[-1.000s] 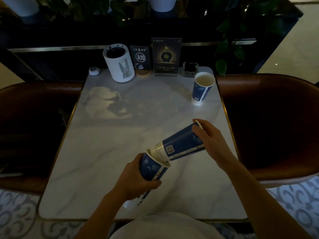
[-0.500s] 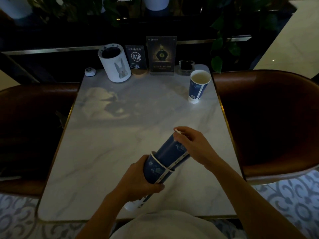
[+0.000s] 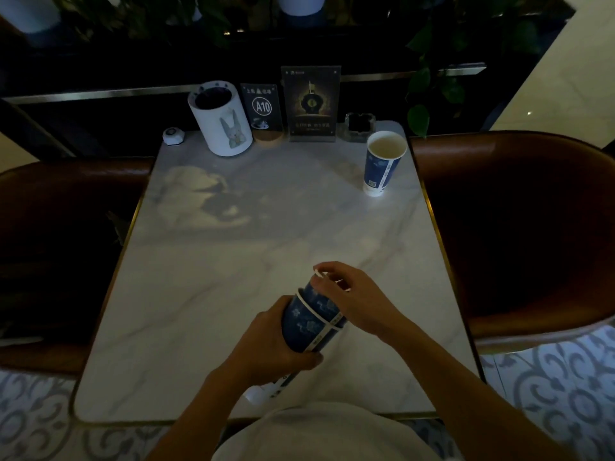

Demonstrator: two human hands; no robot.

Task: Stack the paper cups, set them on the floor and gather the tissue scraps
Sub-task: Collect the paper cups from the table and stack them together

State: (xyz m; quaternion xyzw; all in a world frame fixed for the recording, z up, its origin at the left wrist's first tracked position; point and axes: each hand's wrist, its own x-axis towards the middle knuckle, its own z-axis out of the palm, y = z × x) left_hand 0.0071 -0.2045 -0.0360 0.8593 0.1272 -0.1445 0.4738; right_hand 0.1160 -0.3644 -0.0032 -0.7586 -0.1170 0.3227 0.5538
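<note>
Two blue-and-white paper cups are nested into one tilted stack [image 3: 312, 322] above the near part of the marble table [image 3: 233, 261]. My left hand [image 3: 269, 347] wraps the outer cup from below. My right hand [image 3: 352, 297] is closed over the inner cup's rim, pressing it in. A third paper cup [image 3: 382, 163] stands upright and apart at the far right of the table. No tissue scraps are visible.
At the table's far edge stand a white cylindrical holder with a rabbit picture [image 3: 221, 119], an A10 table sign [image 3: 262, 108], a menu stand [image 3: 311, 103], an ashtray [image 3: 359, 124] and a small call button [image 3: 173, 136]. Brown chairs [image 3: 519, 227] flank both sides; patterned floor [image 3: 559, 387] lies below.
My right hand has pushed the second cup down into the cup in my left hand; only a short part of it sticks out now. The stack has tipped more upright.
</note>
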